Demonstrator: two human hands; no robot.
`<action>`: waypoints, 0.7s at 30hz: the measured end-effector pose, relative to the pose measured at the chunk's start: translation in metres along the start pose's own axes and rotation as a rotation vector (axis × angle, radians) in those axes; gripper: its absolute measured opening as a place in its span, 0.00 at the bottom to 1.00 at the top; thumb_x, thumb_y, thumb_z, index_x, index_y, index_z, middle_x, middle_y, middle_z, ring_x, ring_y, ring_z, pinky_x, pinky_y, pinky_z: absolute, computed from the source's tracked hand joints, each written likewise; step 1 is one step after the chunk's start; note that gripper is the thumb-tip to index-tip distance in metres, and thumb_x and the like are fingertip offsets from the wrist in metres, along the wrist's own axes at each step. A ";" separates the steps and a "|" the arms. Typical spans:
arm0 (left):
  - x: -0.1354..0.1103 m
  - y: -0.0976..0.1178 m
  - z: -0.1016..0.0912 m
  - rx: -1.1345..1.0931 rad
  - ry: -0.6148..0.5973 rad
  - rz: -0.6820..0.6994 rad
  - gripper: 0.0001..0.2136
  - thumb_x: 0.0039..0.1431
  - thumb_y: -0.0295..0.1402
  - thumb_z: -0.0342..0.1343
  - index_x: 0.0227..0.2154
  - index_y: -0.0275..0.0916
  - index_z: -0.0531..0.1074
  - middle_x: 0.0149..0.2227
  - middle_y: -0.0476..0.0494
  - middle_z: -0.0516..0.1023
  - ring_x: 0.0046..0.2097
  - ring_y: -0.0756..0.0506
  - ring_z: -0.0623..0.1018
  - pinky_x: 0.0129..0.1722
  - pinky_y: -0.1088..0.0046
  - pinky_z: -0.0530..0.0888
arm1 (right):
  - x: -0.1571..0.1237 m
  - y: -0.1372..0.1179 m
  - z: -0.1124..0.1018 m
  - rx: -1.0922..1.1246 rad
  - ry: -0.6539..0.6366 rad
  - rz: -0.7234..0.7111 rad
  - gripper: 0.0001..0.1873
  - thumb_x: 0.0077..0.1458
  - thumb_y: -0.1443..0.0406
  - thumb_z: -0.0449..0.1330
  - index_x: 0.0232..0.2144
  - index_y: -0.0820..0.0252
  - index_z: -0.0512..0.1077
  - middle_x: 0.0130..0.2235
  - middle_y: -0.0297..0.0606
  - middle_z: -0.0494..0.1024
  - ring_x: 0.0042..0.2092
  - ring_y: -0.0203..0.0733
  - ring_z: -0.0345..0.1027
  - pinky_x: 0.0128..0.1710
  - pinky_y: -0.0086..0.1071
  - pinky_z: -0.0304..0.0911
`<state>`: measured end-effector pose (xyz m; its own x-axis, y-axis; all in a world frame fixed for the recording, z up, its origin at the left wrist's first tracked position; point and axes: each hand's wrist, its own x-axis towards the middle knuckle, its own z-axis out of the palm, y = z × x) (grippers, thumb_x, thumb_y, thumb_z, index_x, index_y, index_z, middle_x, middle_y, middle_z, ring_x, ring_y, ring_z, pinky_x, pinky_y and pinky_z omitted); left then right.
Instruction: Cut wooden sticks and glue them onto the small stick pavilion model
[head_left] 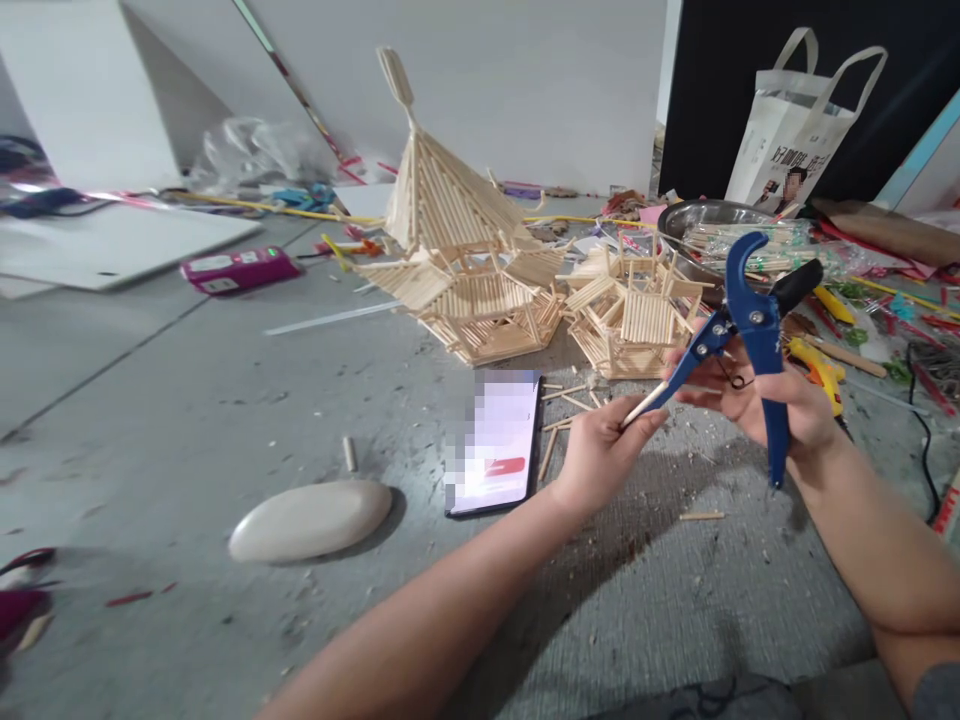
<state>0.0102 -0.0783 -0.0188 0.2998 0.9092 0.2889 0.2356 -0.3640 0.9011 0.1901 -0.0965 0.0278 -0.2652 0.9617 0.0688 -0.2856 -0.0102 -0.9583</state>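
My right hand point(795, 410) holds a blue pipe cutter point(763, 345), thumb across one handle and fingers spread behind the tool. The cutter's hooked jaw points up and its handles are apart. My left hand point(600, 445) is closed on a short wooden stick point(643, 406), right by the end of the cutter's other handle; whether it also grips that handle I cannot tell. Beyond my hands stand a small stick-built model point(637, 315) and a larger stick-built pavilion point(487, 300), with a pointed roof point(439, 190) at its back.
A lit phone point(496, 440) lies left of my left hand, beside several loose sticks point(551, 450). Further left are a pale smooth oval object point(311, 520) and a purple device point(240, 270). A metal bowl point(679, 215), a yellow glue gun point(821, 370) and a paper bag point(795, 130) are at right.
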 end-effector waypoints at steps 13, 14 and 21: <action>-0.001 -0.009 0.006 -0.218 -0.053 -0.074 0.16 0.58 0.44 0.41 0.30 0.37 0.65 0.18 0.56 0.52 0.20 0.54 0.55 0.19 0.78 0.55 | -0.007 -0.019 -0.020 -1.013 0.230 0.019 0.12 0.44 0.63 0.57 0.36 0.53 0.67 0.35 0.35 0.72 0.39 0.44 0.66 0.41 0.41 0.60; 0.000 -0.010 0.006 -0.230 -0.054 -0.090 0.16 0.58 0.44 0.42 0.29 0.37 0.65 0.18 0.56 0.51 0.20 0.54 0.54 0.19 0.78 0.54 | -0.006 -0.019 -0.021 -1.147 0.235 0.024 0.12 0.44 0.63 0.56 0.36 0.53 0.67 0.35 0.36 0.72 0.38 0.44 0.66 0.40 0.41 0.60; 0.004 -0.007 0.003 -0.344 -0.070 -0.158 0.16 0.56 0.46 0.44 0.29 0.37 0.66 0.17 0.57 0.49 0.19 0.55 0.52 0.18 0.77 0.51 | 0.003 -0.007 -0.015 -1.444 0.048 0.097 0.17 0.46 0.64 0.53 0.41 0.55 0.65 0.39 0.40 0.73 0.41 0.46 0.66 0.40 0.39 0.60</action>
<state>0.0122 -0.0726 -0.0251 0.3500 0.9282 0.1261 -0.0370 -0.1208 0.9920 0.2050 -0.0896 0.0302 -0.1900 0.9818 0.0070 0.8999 0.1770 -0.3985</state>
